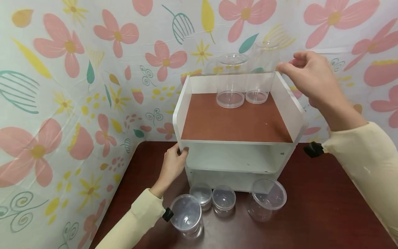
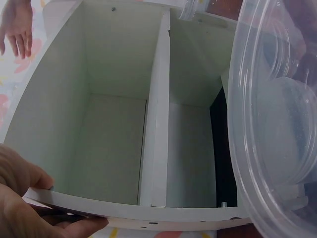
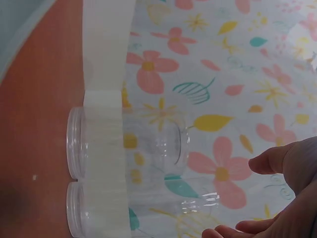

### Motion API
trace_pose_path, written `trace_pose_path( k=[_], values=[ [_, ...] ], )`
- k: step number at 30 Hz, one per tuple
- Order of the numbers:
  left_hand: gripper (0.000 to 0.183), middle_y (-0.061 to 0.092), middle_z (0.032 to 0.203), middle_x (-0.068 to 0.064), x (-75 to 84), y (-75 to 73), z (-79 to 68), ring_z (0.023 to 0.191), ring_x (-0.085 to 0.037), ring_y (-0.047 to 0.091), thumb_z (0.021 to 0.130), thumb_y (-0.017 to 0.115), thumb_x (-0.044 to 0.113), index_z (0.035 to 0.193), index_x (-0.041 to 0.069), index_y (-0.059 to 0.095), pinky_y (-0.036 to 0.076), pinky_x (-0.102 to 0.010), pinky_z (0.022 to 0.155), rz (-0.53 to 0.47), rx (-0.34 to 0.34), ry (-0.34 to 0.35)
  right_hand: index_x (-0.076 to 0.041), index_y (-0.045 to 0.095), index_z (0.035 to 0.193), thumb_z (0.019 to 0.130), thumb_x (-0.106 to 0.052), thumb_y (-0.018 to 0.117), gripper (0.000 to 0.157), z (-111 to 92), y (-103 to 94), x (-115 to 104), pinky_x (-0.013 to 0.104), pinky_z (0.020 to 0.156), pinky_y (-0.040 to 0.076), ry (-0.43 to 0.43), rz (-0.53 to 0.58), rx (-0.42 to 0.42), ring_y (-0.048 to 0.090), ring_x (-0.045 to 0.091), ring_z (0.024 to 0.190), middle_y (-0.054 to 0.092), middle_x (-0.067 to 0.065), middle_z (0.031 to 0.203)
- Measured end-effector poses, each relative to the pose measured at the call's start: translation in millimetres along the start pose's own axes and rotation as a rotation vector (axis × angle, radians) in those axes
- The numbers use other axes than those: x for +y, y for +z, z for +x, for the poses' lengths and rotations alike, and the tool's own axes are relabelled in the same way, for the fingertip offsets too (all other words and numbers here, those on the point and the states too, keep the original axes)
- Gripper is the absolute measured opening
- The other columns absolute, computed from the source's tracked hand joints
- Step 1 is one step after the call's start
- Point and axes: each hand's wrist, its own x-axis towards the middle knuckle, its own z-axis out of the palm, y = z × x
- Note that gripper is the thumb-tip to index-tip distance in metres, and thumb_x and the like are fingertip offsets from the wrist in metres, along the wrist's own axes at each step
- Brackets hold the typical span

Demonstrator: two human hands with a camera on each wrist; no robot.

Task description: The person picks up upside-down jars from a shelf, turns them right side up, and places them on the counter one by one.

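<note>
My left hand grips the left side panel of a small white shelf unit, thumb in front and fingers around the edge. On its brown top board two clear plastic jars stand at the back: a wider jar and a taller, narrower jar, ringed ends down. My right hand is raised beside the top right corner, near the taller jar. In the right wrist view its thumb and fingers are apart, with nothing between them.
Before the shelf, on the dark red table, stand a large clear jar at left, two small jars and a large jar at right. Flower-patterned cloth hangs close behind and at left.
</note>
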Motion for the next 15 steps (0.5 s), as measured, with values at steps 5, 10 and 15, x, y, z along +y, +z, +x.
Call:
trace_pose_path(
  k=[5,10,15],
  values=[
    [0.017,0.046,0.065,0.0,-0.2,0.3,0.4,0.056,-0.015,0.043,0.102,0.059,0.021,0.104,0.007,0.069,0.036,-0.03,0.051,0.007,0.001,0.006,-0.004,0.018,0.165,0.098,-0.053,0.059,0.092,21.5,4.0,-5.3,0.05,0.119,0.029,0.03,-0.025,-0.03,0.032,0.03,0.148,0.031,0.015,0.165],
    [0.015,0.045,0.064,0.001,-1.8,1.8,2.4,0.056,-0.015,0.042,0.102,0.059,0.022,0.095,0.01,0.065,0.035,-0.031,0.052,0.018,0.012,0.003,-0.002,0.013,0.164,0.097,-0.055,0.062,0.099,38.5,5.4,-11.7,0.03,0.081,0.053,0.058,-0.041,-0.043,0.063,0.019,0.098,0.06,0.014,0.132],
    [0.016,0.045,0.063,0.002,-3.3,2.9,2.3,0.056,-0.014,0.042,0.102,0.059,0.023,0.094,0.011,0.065,0.036,-0.031,0.052,0.02,0.018,0.003,-0.001,0.012,0.164,0.096,-0.054,0.064,0.101,51.6,8.9,-21.1,0.027,0.064,0.05,0.086,-0.036,-0.043,0.054,0.015,0.077,0.06,0.011,0.116]
  ],
)
